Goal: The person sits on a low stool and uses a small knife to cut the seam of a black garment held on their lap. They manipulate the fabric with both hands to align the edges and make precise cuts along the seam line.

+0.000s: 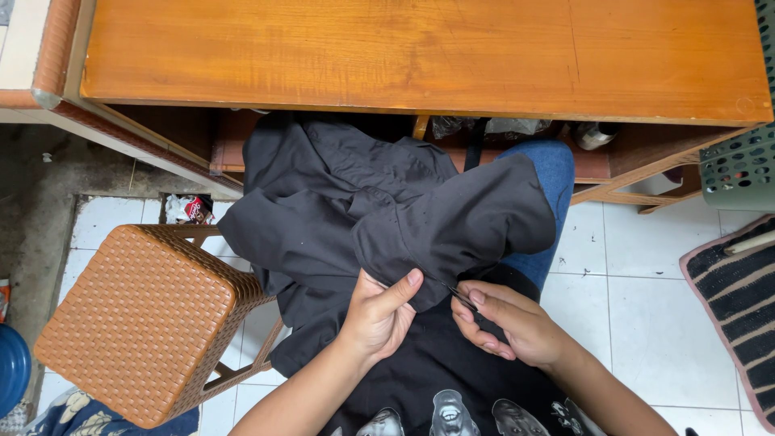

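Single head view, steeply down, close over lap.

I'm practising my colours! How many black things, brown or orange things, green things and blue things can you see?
Black: 1, the dark garment that the left hand and right hand pinch
Brown or orange: 2, the woven stool and the wooden table
Green: 1, the plastic basket
Blue: 1, the round container at the left edge
Total: 5

Small crumpled wrapper (192, 209), white with red and black, on floor at left, under tabletop edge, just behind woven stool.

Clear crinkly plastic bag (484, 126) far, on shelf under tabletop.
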